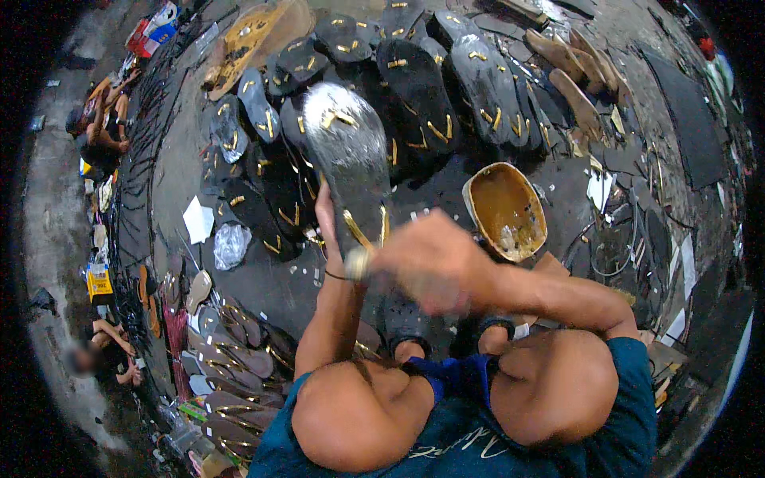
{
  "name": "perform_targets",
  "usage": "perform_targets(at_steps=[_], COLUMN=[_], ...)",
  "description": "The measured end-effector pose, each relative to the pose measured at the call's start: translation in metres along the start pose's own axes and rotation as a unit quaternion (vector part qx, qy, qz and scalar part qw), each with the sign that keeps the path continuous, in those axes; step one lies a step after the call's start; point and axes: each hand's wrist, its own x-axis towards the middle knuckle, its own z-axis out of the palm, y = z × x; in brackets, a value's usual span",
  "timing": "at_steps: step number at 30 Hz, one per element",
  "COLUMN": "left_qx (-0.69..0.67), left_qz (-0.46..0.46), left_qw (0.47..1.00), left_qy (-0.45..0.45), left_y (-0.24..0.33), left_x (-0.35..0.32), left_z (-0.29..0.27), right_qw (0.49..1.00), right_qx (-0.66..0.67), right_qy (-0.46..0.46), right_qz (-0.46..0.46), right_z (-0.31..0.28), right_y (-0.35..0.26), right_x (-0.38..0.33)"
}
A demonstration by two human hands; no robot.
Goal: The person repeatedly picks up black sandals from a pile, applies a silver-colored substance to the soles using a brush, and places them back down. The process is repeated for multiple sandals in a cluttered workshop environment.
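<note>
My left hand grips a black sandal sole by its left edge and holds it up in front of me; the sole looks wet and shiny, with gold straps at both ends. My right hand is blurred and closed around a small pale-tipped tool, which touches the near end of the sole. A brown bowl of yellowish glue stands just right of my hands. My knees fill the bottom of the view.
Several black soles with gold straps lie spread on the dark floor ahead, tan soles at the far right, more finished ones at my left. Two other people sit at the left edge.
</note>
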Motion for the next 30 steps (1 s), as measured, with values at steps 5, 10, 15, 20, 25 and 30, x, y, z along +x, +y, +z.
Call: perform_targets(at_steps=[5,10,15,20,25,30], left_qx=[0.016,0.036,0.033,-0.008,-0.101,-0.049], left_qz=[-0.093,-0.092,-0.077,-0.108,-0.086,0.006], left_qw=[0.994,0.994,0.995,0.993,0.991,0.999], left_qy=[0.059,0.049,0.045,0.038,0.001,0.006], left_y=[-0.022,-0.028,-0.033,-0.027,-0.002,-0.005], left_x=[-0.015,-0.005,0.008,0.016,0.012,0.015], left_z=[0.025,0.023,-0.023,-0.016,0.005,-0.003], right_qw=[0.982,0.988,0.987,0.99,0.994,0.997], right_qx=[-0.161,-0.129,-0.125,-0.095,-0.014,0.0], right_qy=[0.022,-0.012,-0.02,-0.025,0.111,-0.045], right_qz=[-0.099,-0.087,-0.1,-0.099,-0.002,-0.056], right_z=[-0.024,-0.009,-0.024,-0.009,-0.018,0.003], right_y=[0.028,-0.001,0.0,0.001,0.011,-0.011], right_x=[0.035,0.0,0.025,-0.002,-0.005,-0.005])
